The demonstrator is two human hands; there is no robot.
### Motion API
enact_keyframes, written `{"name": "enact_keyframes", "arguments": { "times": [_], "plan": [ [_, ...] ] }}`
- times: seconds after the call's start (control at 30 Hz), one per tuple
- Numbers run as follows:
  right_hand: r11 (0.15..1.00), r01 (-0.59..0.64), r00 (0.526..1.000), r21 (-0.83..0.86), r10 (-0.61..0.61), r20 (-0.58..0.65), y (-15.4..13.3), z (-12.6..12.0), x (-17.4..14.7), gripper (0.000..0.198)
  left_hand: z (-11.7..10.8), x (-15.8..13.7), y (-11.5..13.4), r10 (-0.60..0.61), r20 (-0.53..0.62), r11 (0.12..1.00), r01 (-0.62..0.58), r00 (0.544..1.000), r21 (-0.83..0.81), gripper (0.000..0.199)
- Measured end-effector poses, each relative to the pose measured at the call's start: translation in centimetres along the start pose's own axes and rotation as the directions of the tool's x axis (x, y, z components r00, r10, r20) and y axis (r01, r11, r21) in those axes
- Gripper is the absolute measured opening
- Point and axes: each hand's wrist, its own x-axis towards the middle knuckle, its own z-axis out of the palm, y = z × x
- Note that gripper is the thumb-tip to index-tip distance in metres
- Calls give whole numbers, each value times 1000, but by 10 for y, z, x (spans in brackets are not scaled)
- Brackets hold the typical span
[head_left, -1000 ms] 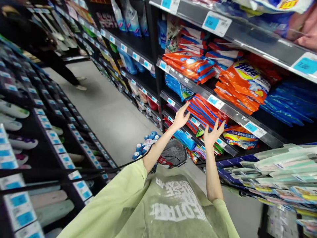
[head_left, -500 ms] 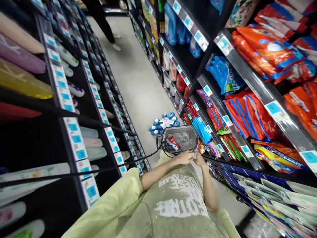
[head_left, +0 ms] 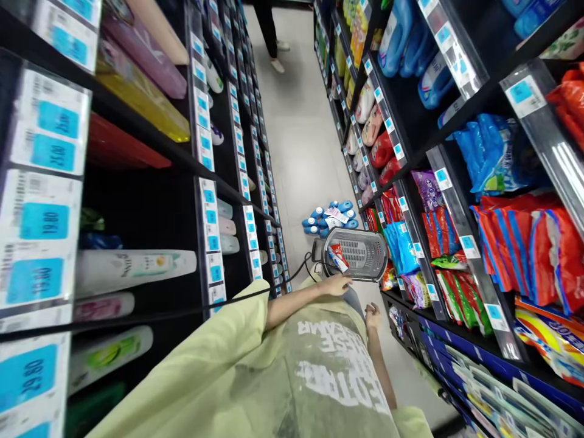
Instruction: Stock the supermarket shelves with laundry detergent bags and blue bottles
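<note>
My left hand (head_left: pixel 336 285) is in front of my belly, just short of the near rim of a grey plastic shopping basket (head_left: pixel 384 275). Its fingers point right, loosely bent, and I see nothing in them. Lower and to the right, my right hand (head_left: pixel 373 315) hangs beside my body with loosely curled fingers and nothing visible in it. Inside the basket lies a red and white packet (head_left: pixel 338 257). Against the basket's far side, several blue bottles with white caps (head_left: pixel 318 213) lie grouped on the floor with a pale label on top.
Shelves with bottles (head_left: pixel 137 271) and price tags line the left. Along the right, shelves hold red detergent bags (head_left: pixel 524 243), blue bags (head_left: pixel 490 152) and jugs (head_left: pixel 395 36). A person in dark trousers (head_left: pixel 265 27) stands up the aisle floor (head_left: pixel 298 140). A black cable (head_left: pixel 246 297) crosses on the left.
My hands, which were together before my belly, have come apart; the right one has dropped to the right. The view has swung left, and the person's legs up the aisle have shifted.
</note>
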Motion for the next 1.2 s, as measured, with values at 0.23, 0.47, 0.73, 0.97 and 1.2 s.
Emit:
{"name": "enact_keyframes", "arguments": {
  "times": [0.23, 0.47, 0.73, 0.97, 1.2],
  "plan": [
    [995, -77, 994, -69, 71, -80, -4, -8, 27, 31, 5, -3, -19, -81, -50, 989, 74, 995, -129, 32],
    [975, 29, 999, -219, -22, 34, -48, -22, 77, 23, 4, 0, -18, -271, -225, 900, 163, 936, -405, 44],
    [890, 245, 956, -385, -156, 247, -81, 30, 162, 38, 51, -6, -37, -605, -256, 579, 197, 754, -791, 53],
    [782, 315, 931, -537, -146, 334, -47, 134, 265, 46, 128, -31, -55, -775, 28, -118, -101, 632, -988, 64],
    [695, 389, 887, -605, -106, 448, 35, 251, 345, 63, 179, -44, -58, -825, 48, -80, -32, 564, -996, 50]
  ]
}}
